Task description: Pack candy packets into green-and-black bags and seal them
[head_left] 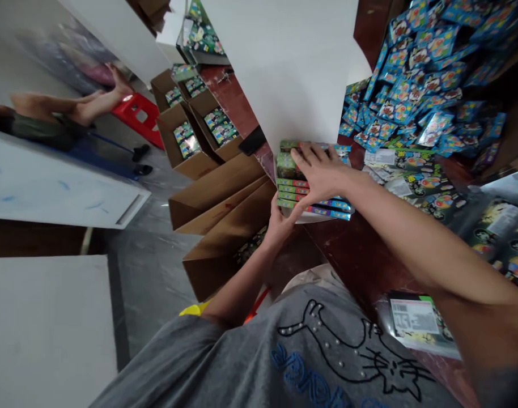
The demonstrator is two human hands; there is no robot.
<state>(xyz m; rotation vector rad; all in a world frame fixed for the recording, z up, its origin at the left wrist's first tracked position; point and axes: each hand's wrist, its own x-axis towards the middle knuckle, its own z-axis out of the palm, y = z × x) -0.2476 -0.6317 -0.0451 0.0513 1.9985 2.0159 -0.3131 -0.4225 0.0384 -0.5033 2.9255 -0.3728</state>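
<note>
A row of slim colourful packets (291,190) with green, red, purple and blue edges fills a small white box near the middle of the view. My right hand (325,173) lies over the packets with its fingers spread across their tops. At the near left corner, my left hand (282,224) grips the side of the same box, its fingers partly hidden behind it. The two hands are close together at the box's near edge. Just right of the box, flat dark printed packages (429,178) lie on the dark red table (352,249).
A big heap of small blue packets (412,79) covers the back right. Open cardboard boxes (220,192) stand on the left, some holding green packs. A white panel (297,68) rises behind the hands. Farther left, a person's arm (72,107) reaches beside a red stool (140,116).
</note>
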